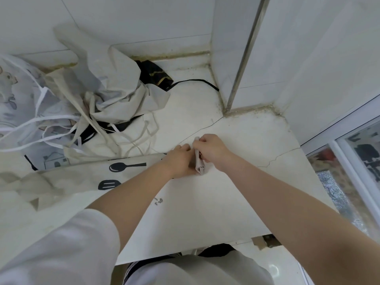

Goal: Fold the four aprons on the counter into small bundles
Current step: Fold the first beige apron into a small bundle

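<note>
On the white stone counter point(236, 140), about midway between its front edge and the back wall, I see both hands working one end of the cream fabric apron printed with black spoon and spatula shapes point(86, 177). The right hand point(211, 150) has its fingers curled round a narrow rolled or bunched end of that cloth, which stands roughly upright between the two hands. The left hand point(181, 161) lies against the same cloth from the other side, fingers bent onto it; I cannot tell whether it grips or only presses. The rest of this apron runs flat from the hands toward the counter's left edge, where it lies in loose wrinkles.

Toward the back left corner I see a heap of unfolded cloth. A plain beige crumpled apron point(107, 83) sits uppermost, rising against the wall tiles. A black apron with gold streaks point(155, 74) shows behind it, touching the back wall, and its black strap point(195, 81) trails rightward along the counter to the tiled pillar point(230, 48). A white apron with pale cartoon prints point(18, 95) lies at the far left edge, its white ties point(51, 118) tangled over the beige one's cords.

A thin crack point(205, 128) crosses the counter just behind the hands. White sleeves point(61, 249) cover my view's lower left.
</note>
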Demonstrator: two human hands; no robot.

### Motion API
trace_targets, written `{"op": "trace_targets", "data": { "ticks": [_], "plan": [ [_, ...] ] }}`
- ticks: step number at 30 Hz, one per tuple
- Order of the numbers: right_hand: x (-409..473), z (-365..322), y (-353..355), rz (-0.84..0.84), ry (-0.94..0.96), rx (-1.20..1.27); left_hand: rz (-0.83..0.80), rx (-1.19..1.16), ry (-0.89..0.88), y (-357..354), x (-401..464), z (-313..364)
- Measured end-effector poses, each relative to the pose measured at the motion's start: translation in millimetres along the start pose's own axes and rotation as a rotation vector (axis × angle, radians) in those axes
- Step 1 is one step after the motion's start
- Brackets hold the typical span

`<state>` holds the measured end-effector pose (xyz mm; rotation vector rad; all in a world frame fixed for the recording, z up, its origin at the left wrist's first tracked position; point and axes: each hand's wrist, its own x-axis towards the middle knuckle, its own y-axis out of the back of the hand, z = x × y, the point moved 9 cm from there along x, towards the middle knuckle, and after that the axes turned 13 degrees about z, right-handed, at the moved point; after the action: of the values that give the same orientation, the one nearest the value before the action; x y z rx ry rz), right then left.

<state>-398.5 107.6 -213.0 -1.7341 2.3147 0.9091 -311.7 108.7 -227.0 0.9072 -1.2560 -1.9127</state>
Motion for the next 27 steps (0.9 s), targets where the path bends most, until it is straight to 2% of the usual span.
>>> {"op": "trace_targets", "data": {
  "ticks": [4, 7, 9, 12, 14, 17, 20, 22, 24, 27],
  "plan": [
    [-6, -6, -20, -0.016, -0.012, 0.058, -0.041, -0.086, -0.150, 7, -13, -1],
    [-11, -10, -37, -0.018, 0.018, 0.061, -0.080, 0.085, -0.273, 11, -26, -8],
    [-13, -13, -47, -0.019, 0.085, -0.022, -0.108, 0.172, -0.237, 12, -35, -22],
    [-15, -9, -62, -0.065, 0.149, -0.149, -0.067, 0.155, -0.215, 19, -43, -38],
    [-19, -2, -71, -0.123, 0.146, -0.218, -0.027, 0.145, -0.126, 27, -45, -57],
    [-25, -4, -82, -0.173, 0.302, -0.536, 0.006, 0.027, -0.011, 30, -54, -81],
    [-33, -14, -86, -0.145, 0.433, -0.796, 0.039, -0.131, -0.052, 23, -59, -84],
    [-39, -15, -92, -0.155, 0.523, -0.988, 0.037, -0.161, -0.002, 12, -59, -86],
    [-42, -14, -95, -0.159, 0.592, -1.078, 0.032, -0.095, 0.060, 0, -60, -89],
    [-42, -9, -92, -0.296, 0.591, -1.100, 0.068, -0.016, 0.100, -4, -61, -89]
  ]
}}
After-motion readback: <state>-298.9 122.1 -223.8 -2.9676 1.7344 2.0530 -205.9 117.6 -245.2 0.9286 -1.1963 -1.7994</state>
